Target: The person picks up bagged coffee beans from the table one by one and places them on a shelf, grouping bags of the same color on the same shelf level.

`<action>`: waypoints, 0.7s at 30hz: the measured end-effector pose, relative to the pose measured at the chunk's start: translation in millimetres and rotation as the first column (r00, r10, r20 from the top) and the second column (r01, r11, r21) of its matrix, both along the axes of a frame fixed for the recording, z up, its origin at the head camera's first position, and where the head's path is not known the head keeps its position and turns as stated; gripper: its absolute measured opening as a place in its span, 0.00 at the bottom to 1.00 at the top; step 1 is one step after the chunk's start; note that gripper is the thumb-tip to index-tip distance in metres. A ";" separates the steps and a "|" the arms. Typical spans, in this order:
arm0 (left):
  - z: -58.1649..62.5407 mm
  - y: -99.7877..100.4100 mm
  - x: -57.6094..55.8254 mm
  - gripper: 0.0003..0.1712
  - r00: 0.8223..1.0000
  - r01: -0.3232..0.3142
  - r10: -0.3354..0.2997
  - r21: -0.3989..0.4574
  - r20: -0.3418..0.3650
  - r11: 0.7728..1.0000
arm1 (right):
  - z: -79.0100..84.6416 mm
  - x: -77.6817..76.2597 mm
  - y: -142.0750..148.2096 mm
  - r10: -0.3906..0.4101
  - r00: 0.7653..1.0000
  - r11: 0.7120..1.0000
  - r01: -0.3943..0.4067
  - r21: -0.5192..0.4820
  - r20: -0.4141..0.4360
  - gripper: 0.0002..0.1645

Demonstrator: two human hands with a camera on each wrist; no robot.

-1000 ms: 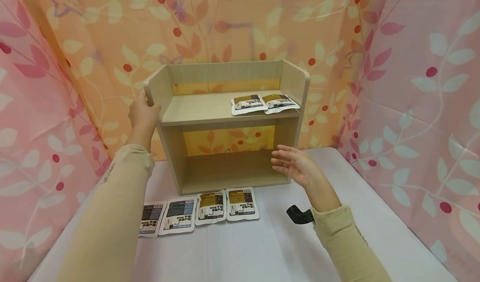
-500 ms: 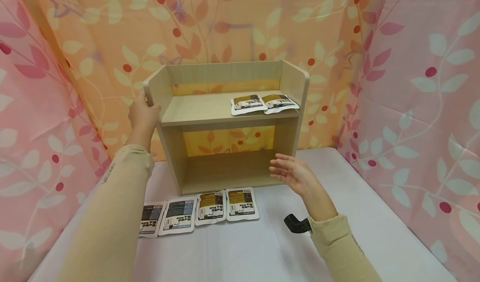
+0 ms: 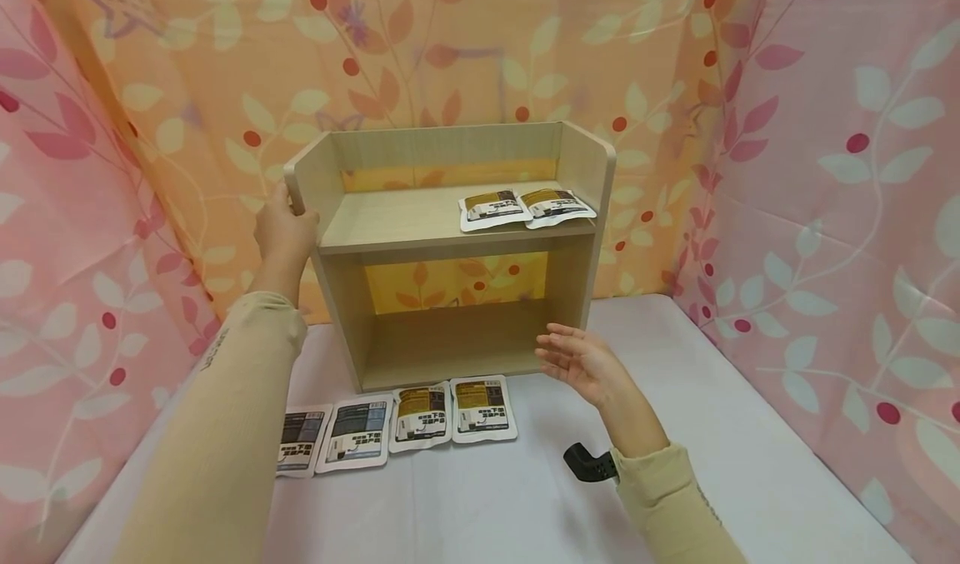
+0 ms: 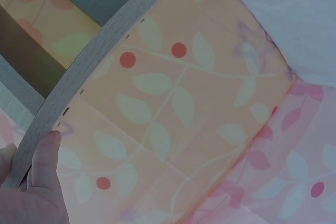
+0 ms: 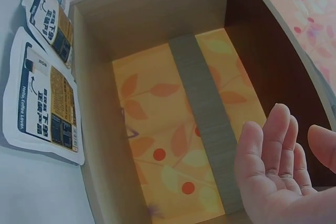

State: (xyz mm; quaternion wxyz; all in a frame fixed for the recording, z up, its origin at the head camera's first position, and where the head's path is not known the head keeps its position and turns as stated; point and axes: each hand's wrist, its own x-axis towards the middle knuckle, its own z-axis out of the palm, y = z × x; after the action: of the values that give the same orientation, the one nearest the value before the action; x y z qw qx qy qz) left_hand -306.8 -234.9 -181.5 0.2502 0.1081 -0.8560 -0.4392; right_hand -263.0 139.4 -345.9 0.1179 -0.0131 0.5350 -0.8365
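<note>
Shelf unit (image 3: pixel 405 214): upright on the worktop (image 3: pixel 450 506), open front toward you, long axis left-right, right end slightly farther from you. Your left grip (image 3: pixel 285 227) is clasped on the front edge of its left side panel (image 3: pixel 315 172), thumb and fingers on opposite faces. Your right grip (image 3: pixel 588 368) is released, fingers extended leftward, in front of the unit's lower right corner.

Upper tier: two gold-brown packets (image 3: pixel 491 207) lying at the unit's right end, side by side and touching, print facing up and readable from your side. Lower compartment: patterned cloth (image 3: pixel 457 281) shows through its back.

Four more packets (image 3: pixel 422 414) lie in a row just in front of the unit's base, running past its left end. Long axes front-back, dark panels toward the unit, white ends toward you. Right pair gold-brown; leftmost partly hidden by your left sleeve (image 3: pixel 225 414).
</note>
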 end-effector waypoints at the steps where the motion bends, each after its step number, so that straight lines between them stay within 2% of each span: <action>1: 0.0 -0.2 0.3 0.30 1.000 -0.001 0.001 -0.001 0.003 1.000 | -1.4 0.3 -0.5 0.000 1.000 1.000 0.000 0.004 0.001 0.08; 5: 0.2 -0.3 0.4 0.29 1.000 -0.002 0.002 -0.004 0.010 1.000 | -8.0 1.8 -2.7 -0.001 1.000 1.000 0.001 0.013 0.014 0.09; 14: 1.0 1.4 0.5 0.32 1.000 0.003 -0.003 0.000 0.006 1.000 | -23.1 4.6 -9.7 -0.026 0.999 0.997 0.024 0.073 0.035 0.25; 21: 0.5 1.3 2.8 0.34 1.000 0.002 -0.002 0.004 0.003 1.000 | -35.3 6.0 -14.2 -0.008 0.998 0.998 0.004 0.065 0.060 0.31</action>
State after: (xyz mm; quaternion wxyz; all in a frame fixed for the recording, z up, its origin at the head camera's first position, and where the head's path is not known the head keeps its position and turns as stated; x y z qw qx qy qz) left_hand -303.9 -233.6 -181.0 0.2483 0.1084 -0.8557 -0.4408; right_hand -257.0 125.2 -381.2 0.1318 0.0176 0.5582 -0.8190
